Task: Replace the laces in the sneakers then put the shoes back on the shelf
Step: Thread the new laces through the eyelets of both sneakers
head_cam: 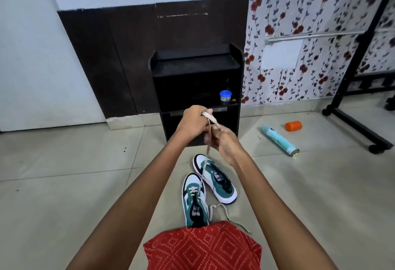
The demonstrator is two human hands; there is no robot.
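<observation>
Currently, a beige lace [207, 152] is held taut above the floor, running from both raised hands down to the lower eyelets of the near sneaker [193, 202]. The left hand [193, 121] is clenched on the upper end of the lace, a loop of which is seen across its fingers. The right hand [224, 144] is closed about the lace just below; blur prevents the exact finger placement from being confirmed. The other end of the lace is noted lying slack on the tiles to the right of the near sneaker. The far sneaker [215, 178] is set just beside it, toe towards the shelf [196, 70], and no lace can be made out in its eyelets. It is judged that the lace is being drawn through the near sneaker; whether out or in cannot be told. The pull is best kept in line with the eyelets and applied steadily, so that the sneaker is not dragged or tipped against its neighbour, and the slack end should be watched for snagging. Both sneakers are found on the floor before the shelf, not yet returned.
</observation>
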